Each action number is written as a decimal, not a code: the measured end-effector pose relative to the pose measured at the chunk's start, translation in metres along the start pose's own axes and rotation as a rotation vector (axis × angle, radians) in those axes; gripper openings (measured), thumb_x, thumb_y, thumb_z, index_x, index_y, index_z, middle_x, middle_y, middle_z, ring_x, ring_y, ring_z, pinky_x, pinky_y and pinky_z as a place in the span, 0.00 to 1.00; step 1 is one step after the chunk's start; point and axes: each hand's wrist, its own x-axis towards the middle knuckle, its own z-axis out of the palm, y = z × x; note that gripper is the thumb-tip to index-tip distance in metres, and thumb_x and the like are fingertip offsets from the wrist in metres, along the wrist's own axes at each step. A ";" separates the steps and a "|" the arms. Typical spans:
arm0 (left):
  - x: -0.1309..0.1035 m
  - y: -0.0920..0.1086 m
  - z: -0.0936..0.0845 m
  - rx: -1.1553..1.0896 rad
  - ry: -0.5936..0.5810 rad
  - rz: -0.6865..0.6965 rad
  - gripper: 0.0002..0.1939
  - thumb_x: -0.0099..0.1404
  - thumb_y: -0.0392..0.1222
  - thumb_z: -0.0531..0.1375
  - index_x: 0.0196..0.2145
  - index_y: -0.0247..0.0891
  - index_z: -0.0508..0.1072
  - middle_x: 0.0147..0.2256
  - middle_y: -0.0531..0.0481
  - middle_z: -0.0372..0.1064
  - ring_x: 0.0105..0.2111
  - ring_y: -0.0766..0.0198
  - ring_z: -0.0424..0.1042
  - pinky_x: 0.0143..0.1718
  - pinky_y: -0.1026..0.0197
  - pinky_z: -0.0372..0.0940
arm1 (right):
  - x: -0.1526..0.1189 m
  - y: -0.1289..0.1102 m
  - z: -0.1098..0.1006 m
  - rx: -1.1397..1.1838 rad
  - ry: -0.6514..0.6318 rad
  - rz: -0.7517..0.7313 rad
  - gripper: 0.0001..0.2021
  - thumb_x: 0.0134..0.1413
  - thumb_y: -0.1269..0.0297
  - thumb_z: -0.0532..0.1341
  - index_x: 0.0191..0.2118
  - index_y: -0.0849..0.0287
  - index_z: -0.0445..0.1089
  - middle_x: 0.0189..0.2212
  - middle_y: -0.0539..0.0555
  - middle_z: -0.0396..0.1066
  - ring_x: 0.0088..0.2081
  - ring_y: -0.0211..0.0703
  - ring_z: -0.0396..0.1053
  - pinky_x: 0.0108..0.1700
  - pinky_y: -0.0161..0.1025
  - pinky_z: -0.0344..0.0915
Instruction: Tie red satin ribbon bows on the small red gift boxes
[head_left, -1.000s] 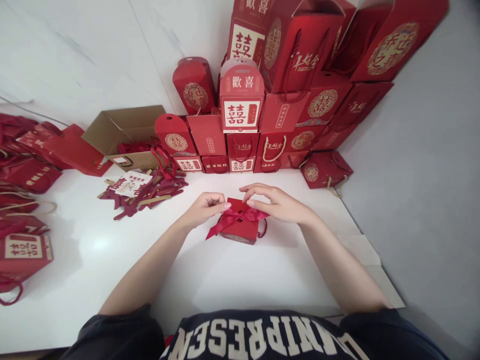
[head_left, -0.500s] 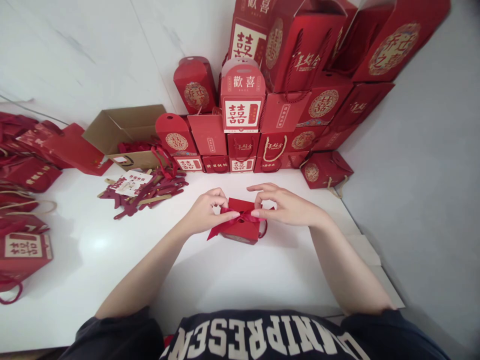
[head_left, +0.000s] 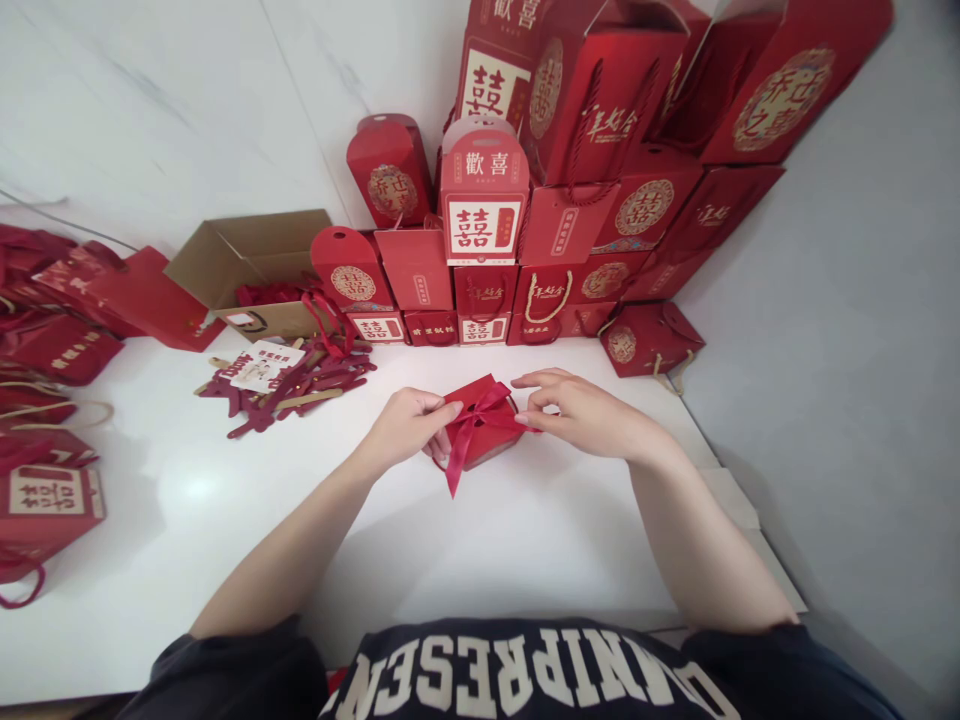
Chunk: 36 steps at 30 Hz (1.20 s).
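A small red gift box (head_left: 496, 441) lies on the white table in front of me, turned at an angle. A shiny red ribbon (head_left: 466, 445) is tied in a bow across its top, with one tail hanging over the near side. My left hand (head_left: 411, 424) grips the box's left edge, thumb on top and fingers down the side. At the right end of the bow, my right hand (head_left: 576, 412) pinches the ribbon between thumb and fingertips, its index finger stretched above.
Stacked red gift boxes (head_left: 484, 230) stand along the back wall. An open cardboard box (head_left: 281, 320) and a pile of dark red tags (head_left: 322, 378) are at the back left. More red boxes (head_left: 49, 505) line the left side. A grey wall (head_left: 847, 330) bounds the right.
The box has turned on the table, and the bow's tail now points toward me. My left hand has gone from the ribbon to the box's edge; my right hand has shifted slightly right.
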 end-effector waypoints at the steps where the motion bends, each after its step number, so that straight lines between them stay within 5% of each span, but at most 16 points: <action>1: -0.001 0.001 0.000 -0.001 0.009 -0.002 0.25 0.61 0.58 0.57 0.19 0.33 0.68 0.17 0.46 0.71 0.17 0.64 0.72 0.19 0.66 0.66 | 0.001 0.002 0.001 -0.001 0.006 0.020 0.16 0.59 0.57 0.56 0.25 0.57 0.71 0.53 0.56 0.69 0.57 0.53 0.63 0.56 0.50 0.60; 9: 0.000 0.003 0.001 0.135 0.089 0.009 0.26 0.52 0.61 0.64 0.17 0.34 0.67 0.14 0.49 0.68 0.15 0.65 0.68 0.17 0.66 0.64 | 0.010 0.015 0.004 0.053 -0.091 0.075 0.15 0.58 0.54 0.55 0.29 0.55 0.74 0.34 0.52 0.77 0.37 0.46 0.72 0.42 0.41 0.64; 19: 0.006 -0.007 -0.002 0.446 0.140 0.113 0.29 0.51 0.66 0.61 0.17 0.35 0.64 0.16 0.54 0.62 0.18 0.69 0.60 0.18 0.66 0.48 | 0.015 0.029 0.007 0.037 -0.214 0.139 0.17 0.56 0.54 0.54 0.26 0.59 0.71 0.25 0.50 0.72 0.31 0.40 0.66 0.34 0.36 0.58; 26: 0.003 -0.005 -0.010 0.449 0.017 0.122 0.24 0.49 0.62 0.64 0.22 0.35 0.69 0.18 0.55 0.63 0.19 0.69 0.59 0.20 0.66 0.48 | 0.018 0.036 0.014 -0.018 -0.262 0.137 0.12 0.54 0.60 0.54 0.27 0.58 0.72 0.26 0.50 0.73 0.31 0.41 0.66 0.33 0.34 0.58; 31: -0.011 0.012 -0.022 0.514 -0.070 0.164 0.23 0.46 0.60 0.66 0.24 0.37 0.68 0.22 0.55 0.67 0.22 0.68 0.62 0.22 0.66 0.52 | 0.017 0.046 0.018 -0.175 -0.311 0.194 0.11 0.51 0.68 0.55 0.35 0.55 0.75 0.36 0.53 0.75 0.37 0.45 0.71 0.37 0.36 0.61; 36: -0.030 0.027 -0.028 0.534 -0.129 0.147 0.25 0.51 0.56 0.65 0.43 0.42 0.67 0.25 0.58 0.69 0.22 0.67 0.67 0.26 0.66 0.58 | 0.009 0.050 0.006 -0.281 -0.182 0.287 0.14 0.57 0.63 0.52 0.43 0.54 0.73 0.44 0.57 0.74 0.44 0.49 0.70 0.43 0.39 0.63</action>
